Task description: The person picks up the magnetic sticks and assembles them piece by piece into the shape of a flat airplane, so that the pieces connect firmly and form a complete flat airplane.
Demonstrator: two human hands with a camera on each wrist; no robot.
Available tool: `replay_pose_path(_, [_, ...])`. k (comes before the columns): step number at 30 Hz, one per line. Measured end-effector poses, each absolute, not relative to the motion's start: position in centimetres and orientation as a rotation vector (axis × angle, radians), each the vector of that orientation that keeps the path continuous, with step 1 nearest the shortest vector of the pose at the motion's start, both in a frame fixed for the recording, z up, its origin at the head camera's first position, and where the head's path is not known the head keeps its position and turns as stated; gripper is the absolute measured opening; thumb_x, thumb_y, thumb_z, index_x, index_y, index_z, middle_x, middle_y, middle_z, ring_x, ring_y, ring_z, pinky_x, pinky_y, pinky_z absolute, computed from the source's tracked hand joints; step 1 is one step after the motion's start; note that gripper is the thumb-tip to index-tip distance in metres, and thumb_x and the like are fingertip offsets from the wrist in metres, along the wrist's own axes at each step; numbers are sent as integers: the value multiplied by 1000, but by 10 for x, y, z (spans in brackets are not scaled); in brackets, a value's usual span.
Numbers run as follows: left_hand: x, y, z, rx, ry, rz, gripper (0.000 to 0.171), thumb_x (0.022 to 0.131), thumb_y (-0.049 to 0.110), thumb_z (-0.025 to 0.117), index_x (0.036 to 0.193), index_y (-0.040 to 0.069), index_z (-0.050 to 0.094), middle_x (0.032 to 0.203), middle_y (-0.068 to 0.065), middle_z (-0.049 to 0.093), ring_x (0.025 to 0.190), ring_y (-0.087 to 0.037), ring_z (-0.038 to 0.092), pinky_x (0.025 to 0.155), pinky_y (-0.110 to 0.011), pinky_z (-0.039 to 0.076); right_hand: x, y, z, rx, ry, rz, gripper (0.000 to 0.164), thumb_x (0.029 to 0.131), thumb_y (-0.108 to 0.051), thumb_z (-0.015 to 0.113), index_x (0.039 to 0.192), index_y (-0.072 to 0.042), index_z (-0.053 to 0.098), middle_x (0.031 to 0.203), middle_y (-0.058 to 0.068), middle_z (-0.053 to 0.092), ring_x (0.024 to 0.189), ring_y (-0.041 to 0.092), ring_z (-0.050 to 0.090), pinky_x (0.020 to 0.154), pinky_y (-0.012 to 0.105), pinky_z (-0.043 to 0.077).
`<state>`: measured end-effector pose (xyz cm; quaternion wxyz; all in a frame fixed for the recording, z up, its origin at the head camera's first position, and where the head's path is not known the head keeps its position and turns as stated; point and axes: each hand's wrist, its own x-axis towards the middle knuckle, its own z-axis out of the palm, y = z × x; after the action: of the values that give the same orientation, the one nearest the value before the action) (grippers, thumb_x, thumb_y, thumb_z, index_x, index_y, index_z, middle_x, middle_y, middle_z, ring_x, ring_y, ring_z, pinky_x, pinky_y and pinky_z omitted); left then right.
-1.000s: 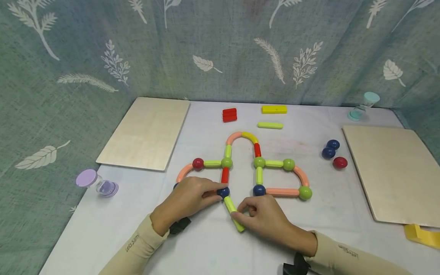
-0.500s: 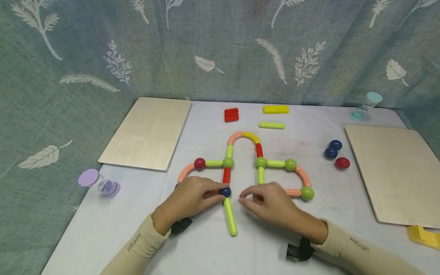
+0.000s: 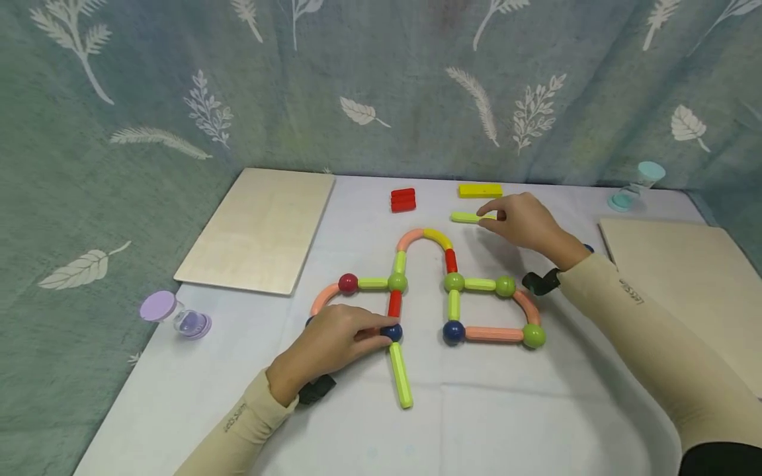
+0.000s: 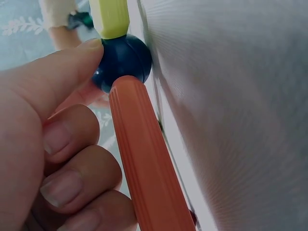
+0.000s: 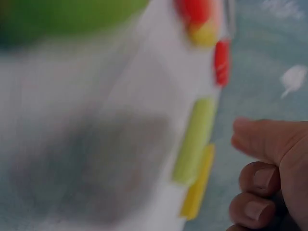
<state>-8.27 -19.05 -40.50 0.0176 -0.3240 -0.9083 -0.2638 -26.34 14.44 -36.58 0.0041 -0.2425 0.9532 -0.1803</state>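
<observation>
My left hand (image 3: 330, 340) pinches a dark blue ball (image 4: 125, 60) between thumb and index finger, its other fingers curled. From that ball a green rod (image 3: 401, 377) points toward me. An orange rod (image 4: 149, 159) meets the ball in the left wrist view; overhead, the left hand hides it. My right hand (image 3: 526, 221) hovers by the right end of a loose green rod (image 5: 195, 142) at the back, thumb and index finger apart. The right wrist view, blurred, shows a gap between fingers and rod. A joined outline of rods and balls includes a blue ball (image 3: 454, 332) and an orange rod (image 3: 494, 334).
Behind lie red rods (image 3: 403, 199) and a yellow block (image 3: 479, 191). Wooden boards stand left (image 3: 256, 231) and right (image 3: 684, 291). A purple sand timer (image 3: 178, 316) is at left, a teal sand timer (image 3: 635, 186) at back right. My right forearm hides most of the loose balls.
My right hand has let go of the near green rod and moved back and right to the loose green rod. The near rod swung to point more straight toward me. My left hand stays put.
</observation>
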Motion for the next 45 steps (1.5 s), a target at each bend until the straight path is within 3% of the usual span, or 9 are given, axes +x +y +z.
replay_pose_path(9, [-84, -190, -407, -1020, -2799, -859, 31, 81, 35, 72, 110, 24, 71, 90, 19, 67, 75, 10, 55, 67, -16, 46, -300, 156, -400, -691, 2999, -526, 28, 86, -31, 68, 111, -21, 69, 66, 2, 55, 56, 21, 46, 51, 34, 36])
replay_pose_path(15, [-84, -191, -406, -1000, -2824, -858, 31, 81, 37, 72, 110, 25, 71, 85, 22, 65, 70, 11, 53, 64, -16, 45, -300, 153, -405, -658, 2988, -553, 26, 85, -28, 69, 110, -21, 70, 68, 3, 55, 59, 21, 45, 53, 34, 35])
replay_pose_path(19, [-85, -191, -407, -1003, -2821, -856, 31, 81, 37, 72, 110, 25, 71, 90, 20, 66, 76, 11, 56, 68, -16, 46, -291, 154, -404, -680, 2977, -581, 24, 87, -25, 68, 111, -20, 70, 64, 4, 53, 57, 21, 43, 53, 34, 32])
replay_pose_path(29, [-84, -191, -407, -992, -2825, -861, 30, 81, 37, 72, 109, 26, 71, 82, 24, 63, 66, 10, 51, 61, -16, 44, -224, 151, -376, -981, 2802, -927, 25, 84, -38, 68, 109, -31, 69, 55, -4, 47, 49, 13, 38, 46, 27, 31])
replay_pose_path(33, [-85, -191, -408, -999, -2814, -864, 30, 81, 36, 73, 109, 25, 71, 82, 24, 63, 66, 9, 52, 61, -16, 44, -182, 140, -370, -1192, 2601, -1004, 29, 82, -27, 72, 111, -27, 70, 76, -14, 65, 61, 4, 53, 52, 23, 41])
replay_pose_path(36, [-85, -191, -409, -1014, -2805, -869, 30, 81, 36, 73, 109, 24, 71, 82, 23, 63, 66, 9, 52, 62, -16, 44, -154, 130, -374, -1351, 2463, -993, 32, 82, -22, 73, 114, -24, 69, 101, -19, 65, 80, 1, 60, 66, 22, 49])
replay_pose_path(40, [-86, -191, -409, -1022, -2799, -873, 30, 81, 35, 73, 108, 24, 71, 81, 23, 63, 67, 9, 52, 62, -16, 44, -128, 119, -384, -1534, 2369, -986, 30, 84, -21, 71, 114, -24, 69, 102, -20, 64, 88, -3, 60, 75, 21, 49])
replay_pose_path(45, [-85, -191, -411, -1026, -2797, -879, 30, 81, 35, 72, 109, 24, 71, 86, 21, 65, 70, 9, 54, 63, -16, 45, -111, 108, -397, -1661, 2317, -941, 26, 87, -25, 68, 112, -25, 69, 93, -21, 62, 80, -9, 55, 70, 12, 45])
